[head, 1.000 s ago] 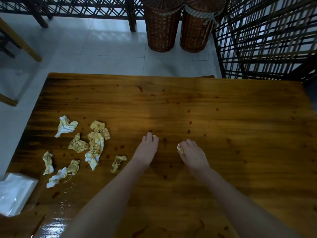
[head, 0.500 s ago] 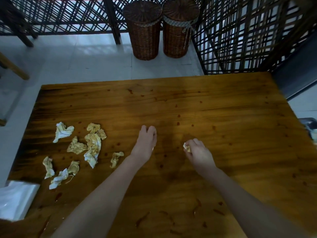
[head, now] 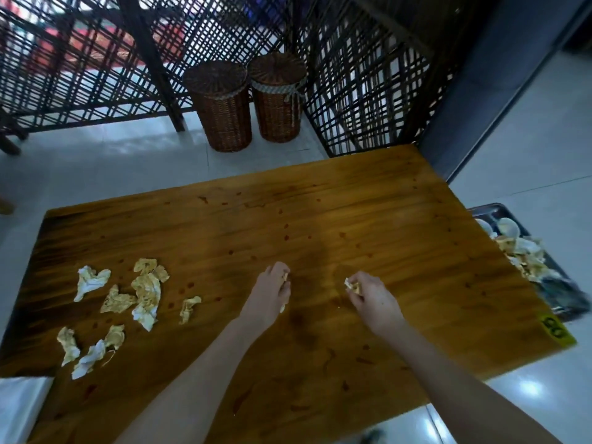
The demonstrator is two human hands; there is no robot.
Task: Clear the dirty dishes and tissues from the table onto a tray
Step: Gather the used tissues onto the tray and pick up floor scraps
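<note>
– So, where are the hands?
– Over the middle of the glossy brown wooden bench (head: 384, 219). The right hand (head: 371, 294) has its grip pinching a crumpled yellow-stained tissue scrap (head: 352, 286); the left hand (head: 270, 291) curls its grip round another stained scrap (head: 285, 277).
– And the rest?
– Stained white tissues (head: 145, 291) lie near the bench's left end. The grey metal tray (head: 490, 208), holding white dishes (head: 509, 226), sits beside the right edge.

Glossy varnished wood table (head: 384, 219), crumpled paper tissues (head: 145, 293), woven wicker baskets (head: 224, 107), metal tray (head: 490, 211).
</note>
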